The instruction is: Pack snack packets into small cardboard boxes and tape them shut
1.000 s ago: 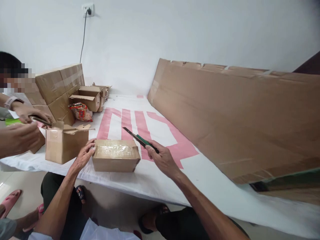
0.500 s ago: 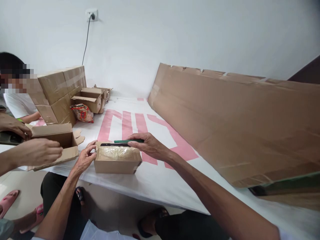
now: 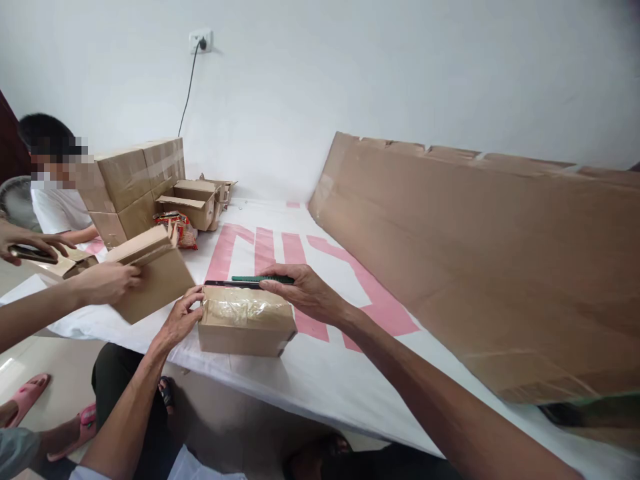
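Note:
A small cardboard box (image 3: 243, 333) with clear shiny tape across its top sits near the table's front edge. My left hand (image 3: 183, 319) grips its left end, fingers bent over the upper corner and thumb against the side. Just above the box's far top edge, my right hand (image 3: 300, 287) is closed around a slim tool (image 3: 250, 278) with a ribbed green part. A long dark strip runs beside it toward my left fingers. I cannot make out the tool's exact kind.
At left, a co-worker's hand (image 3: 113, 280) holds a tilted cardboard box (image 3: 155, 283); another hand (image 3: 35, 243) holds a phone. Behind are stacked cartons (image 3: 133, 180), open boxes (image 3: 193, 200) and a red snack packet (image 3: 183, 233). A large cardboard sheet (image 3: 450, 253) leans at right.
The co-worker's open box has been lifted and tilted toward the snack packet. The whole view has shifted, so things sit slightly further right. My hands keep about the same hold.

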`<state>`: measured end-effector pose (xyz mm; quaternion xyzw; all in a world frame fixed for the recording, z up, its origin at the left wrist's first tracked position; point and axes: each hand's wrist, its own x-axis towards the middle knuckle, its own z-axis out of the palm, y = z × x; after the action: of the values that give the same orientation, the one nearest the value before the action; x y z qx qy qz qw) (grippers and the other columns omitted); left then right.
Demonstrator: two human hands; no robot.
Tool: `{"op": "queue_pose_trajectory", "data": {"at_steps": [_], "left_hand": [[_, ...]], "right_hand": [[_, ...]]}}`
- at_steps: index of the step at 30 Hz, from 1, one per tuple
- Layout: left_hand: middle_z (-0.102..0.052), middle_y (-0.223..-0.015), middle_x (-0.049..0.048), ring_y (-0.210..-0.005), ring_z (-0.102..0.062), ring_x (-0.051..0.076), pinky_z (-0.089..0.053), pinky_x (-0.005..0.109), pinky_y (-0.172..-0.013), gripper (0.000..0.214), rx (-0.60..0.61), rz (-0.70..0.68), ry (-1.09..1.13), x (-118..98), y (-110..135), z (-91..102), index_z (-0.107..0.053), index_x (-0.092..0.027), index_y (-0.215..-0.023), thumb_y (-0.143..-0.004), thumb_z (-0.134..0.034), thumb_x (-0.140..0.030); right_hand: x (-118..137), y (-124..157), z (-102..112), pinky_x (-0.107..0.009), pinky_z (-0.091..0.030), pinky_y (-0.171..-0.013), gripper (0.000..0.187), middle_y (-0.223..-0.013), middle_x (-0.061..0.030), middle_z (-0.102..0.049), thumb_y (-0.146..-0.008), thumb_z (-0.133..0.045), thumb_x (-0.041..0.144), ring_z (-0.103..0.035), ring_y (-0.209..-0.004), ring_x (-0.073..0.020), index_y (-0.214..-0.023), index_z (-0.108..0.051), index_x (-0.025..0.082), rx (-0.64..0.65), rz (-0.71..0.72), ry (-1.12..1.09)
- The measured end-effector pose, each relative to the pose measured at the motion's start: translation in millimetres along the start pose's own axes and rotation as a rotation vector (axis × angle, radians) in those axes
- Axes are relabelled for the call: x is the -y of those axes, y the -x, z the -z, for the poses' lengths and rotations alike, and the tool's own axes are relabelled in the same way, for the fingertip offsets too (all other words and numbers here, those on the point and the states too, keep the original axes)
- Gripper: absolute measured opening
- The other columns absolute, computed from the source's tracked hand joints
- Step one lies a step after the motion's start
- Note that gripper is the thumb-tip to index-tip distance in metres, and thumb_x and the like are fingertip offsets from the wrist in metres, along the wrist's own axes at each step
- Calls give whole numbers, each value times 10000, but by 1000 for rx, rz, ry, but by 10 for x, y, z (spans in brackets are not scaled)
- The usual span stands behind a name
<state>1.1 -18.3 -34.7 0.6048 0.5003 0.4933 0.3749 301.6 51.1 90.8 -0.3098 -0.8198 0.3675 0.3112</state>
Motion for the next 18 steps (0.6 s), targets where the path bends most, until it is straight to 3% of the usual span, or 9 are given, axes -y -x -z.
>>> {"op": "queue_pose_trajectory", "data": {"at_steps": [5, 10, 15, 18], "left_hand": [[-610, -1582, 116, -1504, -526, 341, -459, 449, -1203, 252, -20, -11, -4, 25, 8, -5, -837, -244, -1058, -871, -750, -388], [-583, -1602, 147, -1511, -522, 354, -515, 447, -1135, 214, -56, 34, -23, 28, 34, -13, -827, -239, -1034, -861, -749, -337], [-594, -1588, 120, -1488, -539, 331, -539, 423, -1102, 160, -27, -16, -26, 56, 59, -39, -797, -239, -984, -845, -735, -288], [-601, -1575, 122, -1387, -624, 346, -607, 426, -967, 155, -135, 21, 1, 200, 77, 109, -747, -226, -947, -800, -707, -256]], "right_hand": [[149, -97, -22, -318, -492, -693, 346, -870, -57, -765, -929, -677, 514, -641, -785, -203, -951, -815, 198, -114, 47, -51], [242, -183, -126, -286, -417, -569, 387, -763, -37, -708, -910, -690, 548, -526, -643, -156, -940, -827, 188, -91, 64, -109], [380, -477, -283, -287, -344, -521, 425, -721, -33, -651, -889, -687, 575, -422, -569, -125, -907, -795, 164, -245, 102, -208], [409, -601, -353, -287, -332, -509, 429, -646, -4, -582, -848, -698, 590, -402, -544, -125, -875, -778, 169, -323, 67, -211]]}}
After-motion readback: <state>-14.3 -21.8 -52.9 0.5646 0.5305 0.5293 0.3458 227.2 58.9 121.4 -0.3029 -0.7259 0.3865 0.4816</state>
